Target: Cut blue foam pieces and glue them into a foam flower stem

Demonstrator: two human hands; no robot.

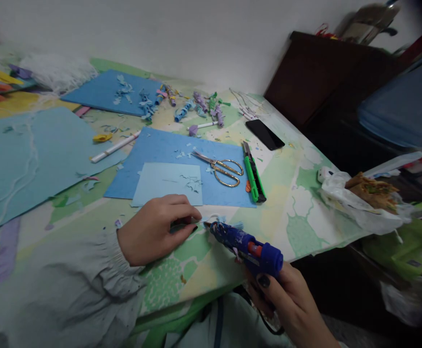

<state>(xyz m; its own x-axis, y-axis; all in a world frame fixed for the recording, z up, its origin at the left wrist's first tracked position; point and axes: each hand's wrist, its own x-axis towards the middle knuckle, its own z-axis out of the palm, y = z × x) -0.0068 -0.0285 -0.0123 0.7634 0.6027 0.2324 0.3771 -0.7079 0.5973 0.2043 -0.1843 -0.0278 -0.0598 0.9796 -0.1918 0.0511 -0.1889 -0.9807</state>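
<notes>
My right hand point(287, 295) grips a dark blue glue gun point(247, 246), its nozzle pointing left toward my other fingertips. Pinched between the thumb and index finger of my left hand point(160, 227) is something thin and pale, too small to make out. The nozzle is close to it, near a small light blue paper piece point(238, 225). Just beyond lie a light blue paper sheet point(160, 186) and a blue sheet point(124, 181) under it. Gold-handled scissors point(223, 169) rest on the blue sheet, and a green cutter point(254, 179) lies at its right edge.
A black phone point(265, 134) lies behind the cutter. Curled paper pieces point(200, 102) and a white stick point(115, 147) are farther back. Food in a plastic bag point(372, 193) is at the right edge. White yarn point(57, 72) is at the back left.
</notes>
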